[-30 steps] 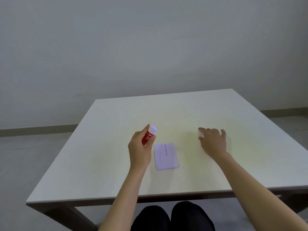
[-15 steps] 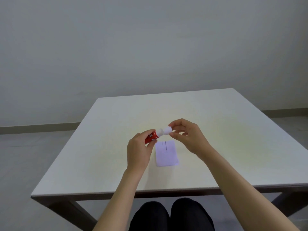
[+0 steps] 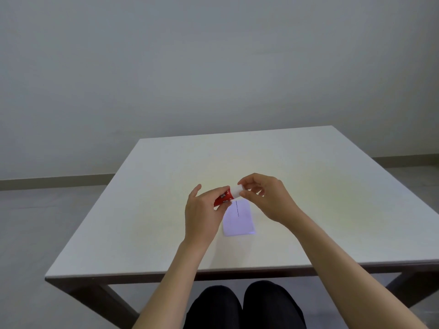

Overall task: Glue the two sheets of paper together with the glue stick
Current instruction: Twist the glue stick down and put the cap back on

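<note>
A red glue stick (image 3: 223,197) is held a little above the table, tilted with its white end up and to the right. My left hand (image 3: 202,214) grips its red body. My right hand (image 3: 263,198) pinches the white cap (image 3: 235,191) at that end between thumb and fingers. Just below the hands, small white paper (image 3: 238,218) with a line of print lies flat on the white table (image 3: 308,210). It looks like one stack; I cannot tell whether it is one sheet or two.
The table's near edge (image 3: 237,269) runs just above my knees (image 3: 240,305). A grey wall stands behind the table, and grey floor lies to either side.
My right hand came in from the table on the right, carrying the white cap, and met the glue stick's end. My left hand tilted the stick toward it.
</note>
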Motion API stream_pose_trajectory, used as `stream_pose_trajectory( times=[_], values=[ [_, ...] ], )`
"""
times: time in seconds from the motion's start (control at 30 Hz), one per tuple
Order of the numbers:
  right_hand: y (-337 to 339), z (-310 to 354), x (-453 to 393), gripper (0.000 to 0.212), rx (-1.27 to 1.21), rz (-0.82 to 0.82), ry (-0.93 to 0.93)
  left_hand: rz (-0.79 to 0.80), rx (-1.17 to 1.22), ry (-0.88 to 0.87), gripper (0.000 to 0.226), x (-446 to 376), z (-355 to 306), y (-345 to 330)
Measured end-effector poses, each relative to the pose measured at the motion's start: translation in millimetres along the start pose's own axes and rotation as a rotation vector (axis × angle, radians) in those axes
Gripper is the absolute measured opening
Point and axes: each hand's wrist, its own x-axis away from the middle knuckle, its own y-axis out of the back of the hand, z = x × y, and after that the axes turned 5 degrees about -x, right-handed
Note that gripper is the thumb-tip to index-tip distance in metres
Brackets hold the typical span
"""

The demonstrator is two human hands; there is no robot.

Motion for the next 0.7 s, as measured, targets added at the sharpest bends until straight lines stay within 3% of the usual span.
stream_pose_trajectory(
  times=[0.07, 0.13, 0.2, 0.23, 0.3, 0.37, 0.47, 0.57, 0.63, 0.7],
  values=[
    [-3.0, 2.7, -1.0, 0.014, 0.086, 0.013, -0.061, 0.005, -0.021, -0.005, 0.026, -0.3, -1.5, -0.3],
    [-7.1, 2.5, -1.8, 0.042, 0.251, 0.017, -0.124, 0.035, -0.036, -0.021, 0.022, -0.5, -2.5, -0.7],
    [-7.5, 3.7, -1.1, 0.056, 0.391, -0.006, -0.151, 0.057, -0.054, -0.033, 0.018, -0.3, -3.8, -1.1],
    [-6.6, 3.8, -0.2, 0.053, 0.427, -0.007, -0.140, 0.061, -0.063, -0.028, 0.016, -0.4, -4.3, -1.1],
    [-2.5, 7.8, 2.3, 0.027, 0.349, 0.046, -0.081, 0.067, -0.072, -0.005, 0.014, -1.5, -4.3, -0.4],
    [1.0, 9.2, 3.6, 0.029, 0.230, 0.108, -0.013, 0.075, -0.081, 0.019, 0.014, -3.5, -3.7, 0.1],
    [-6.1, 10.9, 5.2, 0.015, 0.324, 0.076, -0.002, 0.091, -0.107, 0.018, 0.013, -4.8, -2.0, -0.2],
    [-12.4, 9.4, 2.0, 0.043, 0.522, 0.001, -0.101, 0.090, -0.130, 0.017, 0.018, -0.9, -1.3, -2.4],
    [-12.8, 6.6, 3.0, 0.036, 0.459, -0.013, -0.039, 0.082, -0.134, 0.020, 0.021, 1.6, -0.8, -3.3],
    [-13.7, 7.1, 6.7, 0.028, 0.353, 0.077, 0.060, 0.074, -0.132, 0.032, 0.023, 0.8, 0.7, -2.5]
  ],
)
